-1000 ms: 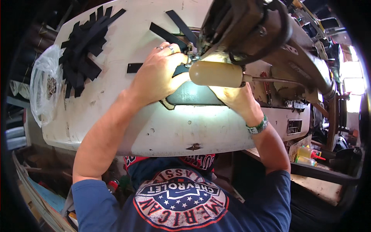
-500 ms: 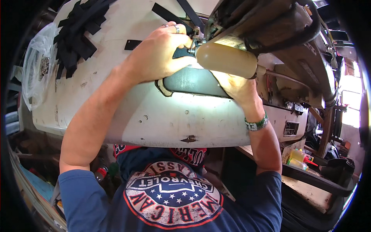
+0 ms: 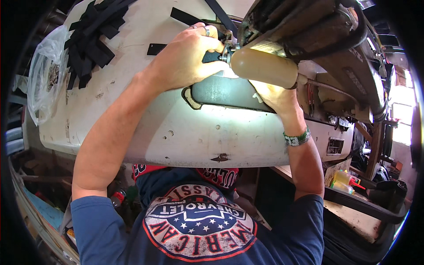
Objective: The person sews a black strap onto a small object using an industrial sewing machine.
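Observation:
An industrial sewing machine [image 3: 304,39] stands over the white worktable, its needle and presser foot parts [image 3: 227,49] beside a yellowish cylindrical lamp [image 3: 264,67]. My left hand [image 3: 185,59] is at the left of the presser foot, thumb and fingers curved around a dark piece of fabric [image 3: 212,56] on the machine bed. Some of its fingertips are hidden. From the right, my right hand [image 3: 276,96] reaches under the lamp, which hides its fingers. Bright light falls on the grey metal bed plate [image 3: 229,93] below both hands.
A heap of black fabric strips [image 3: 90,42] lies at the left of the worktable [image 3: 119,128], beside a clear plastic bag [image 3: 46,75]. Loose black strips [image 3: 187,17] lie behind my left hand. A yellowish bottle with a red tip [image 3: 344,180] stands at the right.
The view has shifted slightly, so the table and machine sit a little differently. Both hands keep nearly the same places by the presser foot and lamp.

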Demonstrator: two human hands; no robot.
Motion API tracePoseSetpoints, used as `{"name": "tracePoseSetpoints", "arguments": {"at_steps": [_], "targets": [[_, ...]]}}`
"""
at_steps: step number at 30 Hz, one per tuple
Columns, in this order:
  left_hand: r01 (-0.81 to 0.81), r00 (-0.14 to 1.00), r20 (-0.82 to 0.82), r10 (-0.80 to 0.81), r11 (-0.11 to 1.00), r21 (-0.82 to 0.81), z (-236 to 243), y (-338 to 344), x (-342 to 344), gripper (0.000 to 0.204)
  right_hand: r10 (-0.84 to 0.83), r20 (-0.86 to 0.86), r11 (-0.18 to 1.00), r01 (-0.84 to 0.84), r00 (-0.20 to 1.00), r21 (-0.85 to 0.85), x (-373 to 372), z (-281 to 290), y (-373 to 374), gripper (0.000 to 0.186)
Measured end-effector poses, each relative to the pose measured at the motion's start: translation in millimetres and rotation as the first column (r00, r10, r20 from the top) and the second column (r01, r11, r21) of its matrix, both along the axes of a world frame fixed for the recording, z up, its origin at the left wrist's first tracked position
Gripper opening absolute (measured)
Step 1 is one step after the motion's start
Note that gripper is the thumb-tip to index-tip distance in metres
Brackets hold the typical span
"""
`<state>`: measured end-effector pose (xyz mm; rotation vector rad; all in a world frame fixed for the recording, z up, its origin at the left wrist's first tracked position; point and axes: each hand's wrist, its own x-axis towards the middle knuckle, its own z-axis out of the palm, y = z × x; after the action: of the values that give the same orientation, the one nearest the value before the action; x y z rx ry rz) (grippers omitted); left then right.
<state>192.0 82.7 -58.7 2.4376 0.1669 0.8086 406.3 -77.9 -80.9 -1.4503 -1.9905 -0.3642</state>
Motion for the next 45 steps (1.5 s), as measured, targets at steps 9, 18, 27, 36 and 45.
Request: {"name": "tracePoseSetpoints", "arguments": {"at_steps": [9, 18, 27, 36, 45], "targets": [[0.024, 0.998, -0.062, -0.027, 0.998, -0.06, 2.5, 6.5, -1.8, 0.013, -0.067, -0.317, 0.985, 0.012, 0.946, -0.173, 2.5, -4.1, 1.1, 0.027], [0.012, 0.997, -0.078, -0.017, 0.998, -0.069, 5.4, 6.8, -2.9, 0.015, -0.014, -0.339, 0.994, -0.024, 0.941, -0.107, 14.0, -20.1, 1.1, 0.041], [-0.003, 0.998, -0.06, 0.001, 0.999, -0.036, 3.8, 5.5, -5.3, 0.015, -0.057, -0.127, 0.973, 0.027, 0.99, -0.228, 25.9, -25.9, -8.7, 0.049], [-0.001, 0.992, -0.129, 0.002, 1.0, 0.006, 8.3, 6.2, -7.2, 0.012, -0.163, -0.014, 0.886, 0.14, 0.987, -0.442, 6.5, 31.5, -22.1, 0.044], [0.006, 0.995, -0.096, -0.004, 1.0, 0.025, 0.7, 7.1, -5.4, 0.016, -0.587, -0.239, 0.809, 0.557, 0.773, -0.187, 223.4, 242.1, -153.2, 0.039]]}}
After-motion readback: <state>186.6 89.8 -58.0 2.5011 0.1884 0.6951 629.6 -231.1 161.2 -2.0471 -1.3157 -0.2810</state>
